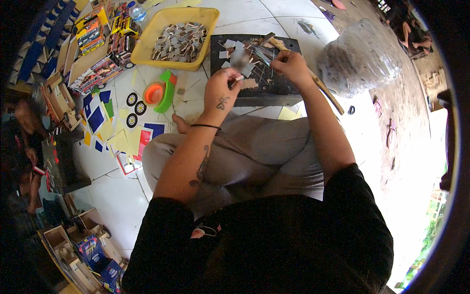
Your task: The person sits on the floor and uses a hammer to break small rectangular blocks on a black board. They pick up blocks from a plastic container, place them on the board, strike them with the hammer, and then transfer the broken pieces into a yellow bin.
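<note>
My left hand (220, 90) is closed over the black work block (235, 100), pinching a small pale piece (239, 78) between thumb and fingers. My right hand (292, 67) is at the block's right side, its fingertips pressed together beside several thin metal rods; I cannot make out what they hold, if anything. A hammer (325, 90) with a wooden handle lies slanted, its head on the block and its handle passing by my right hand. Small grey-faced wooden pieces (230, 44) are scattered on the block. A blurred grey patch covers some of them.
A yellow tray (212, 24) of small pieces stands beyond my left hand. Left of me are a green tape dispenser (167, 95), three toy wheels (132, 120), paper scraps (117, 142) and toy trucks (95, 73). A plastic-wrapped bundle (360, 59) stands right; another person's hand (32, 157) shows far left.
</note>
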Motion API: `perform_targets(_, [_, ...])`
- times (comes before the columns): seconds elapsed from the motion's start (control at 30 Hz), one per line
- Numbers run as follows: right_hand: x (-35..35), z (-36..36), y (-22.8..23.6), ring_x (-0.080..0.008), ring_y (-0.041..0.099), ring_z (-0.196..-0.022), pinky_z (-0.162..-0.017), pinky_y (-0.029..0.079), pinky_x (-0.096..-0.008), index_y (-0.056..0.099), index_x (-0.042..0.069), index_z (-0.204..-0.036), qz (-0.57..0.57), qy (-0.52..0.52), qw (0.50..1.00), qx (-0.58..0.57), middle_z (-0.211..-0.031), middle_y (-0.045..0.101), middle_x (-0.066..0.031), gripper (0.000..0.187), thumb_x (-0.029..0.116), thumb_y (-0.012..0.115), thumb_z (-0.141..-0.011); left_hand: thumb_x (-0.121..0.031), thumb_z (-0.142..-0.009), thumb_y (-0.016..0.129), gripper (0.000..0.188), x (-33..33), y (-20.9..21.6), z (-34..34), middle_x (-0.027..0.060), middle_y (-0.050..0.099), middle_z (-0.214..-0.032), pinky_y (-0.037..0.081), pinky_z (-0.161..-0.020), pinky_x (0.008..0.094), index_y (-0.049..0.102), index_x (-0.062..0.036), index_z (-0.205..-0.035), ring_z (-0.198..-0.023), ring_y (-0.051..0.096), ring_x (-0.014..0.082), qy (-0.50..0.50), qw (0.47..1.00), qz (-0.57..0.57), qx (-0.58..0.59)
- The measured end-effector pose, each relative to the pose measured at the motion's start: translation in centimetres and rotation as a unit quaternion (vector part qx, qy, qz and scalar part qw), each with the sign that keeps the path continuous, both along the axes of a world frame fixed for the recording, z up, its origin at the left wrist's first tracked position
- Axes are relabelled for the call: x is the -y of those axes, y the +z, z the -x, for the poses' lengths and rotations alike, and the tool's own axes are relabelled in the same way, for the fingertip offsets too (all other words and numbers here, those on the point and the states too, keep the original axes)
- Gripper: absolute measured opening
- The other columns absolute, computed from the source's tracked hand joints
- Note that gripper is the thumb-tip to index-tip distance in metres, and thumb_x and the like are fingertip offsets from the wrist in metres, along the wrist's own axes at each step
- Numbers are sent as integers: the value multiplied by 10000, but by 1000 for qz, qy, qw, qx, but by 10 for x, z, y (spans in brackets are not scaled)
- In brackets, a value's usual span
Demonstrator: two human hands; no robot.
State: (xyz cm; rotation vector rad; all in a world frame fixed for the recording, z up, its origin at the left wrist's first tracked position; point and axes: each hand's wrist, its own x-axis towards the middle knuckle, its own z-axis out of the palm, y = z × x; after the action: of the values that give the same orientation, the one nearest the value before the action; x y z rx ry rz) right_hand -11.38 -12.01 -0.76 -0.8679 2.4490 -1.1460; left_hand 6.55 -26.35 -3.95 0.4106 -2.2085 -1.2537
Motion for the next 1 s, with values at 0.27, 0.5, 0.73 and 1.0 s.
perform_targets(0.27, [12,-15,-15,-79,574,-730,-665,461,-225,628,-1,-888,197,75,973,96,-817,644,-35,128,60,680,-788,-64,-694,731,172,8,-13,18,98,658,-808,490,-706,346,645,-31,-840,-756,625,246,-19,989,145,6])
perform_targets(0.5, [19,-26,-2,-81,578,-657,-608,463,-233,668,3,-833,-4,60,995,-80,-763,671,-58,172,136,737,-749,-110,-672,742,140,13,-11,18,41,651,-727,441,-706,361,662,-95,-785,-772,601,235,-23,991,129,27])
perform_targets(0.73, [21,-32,-3,-116,593,-617,-609,482,-279,693,23,-810,165,68,984,2,-719,673,-77,151,156,738,-755,-143,-673,749,151,16,-14,20,32,655,-743,434,-730,380,676,-107,-800,-789,591,240,-31,988,144,37])
perform_targets(1.0, [28,-46,-10,-73,605,-712,-659,502,-229,658,-5,-890,118,126,985,-14,-793,670,-52,91,52,684,-824,-188,-692,752,153,18,-16,20,4,664,-774,406,-766,399,685,-129,-816,-854,575,236,-23,987,137,85])
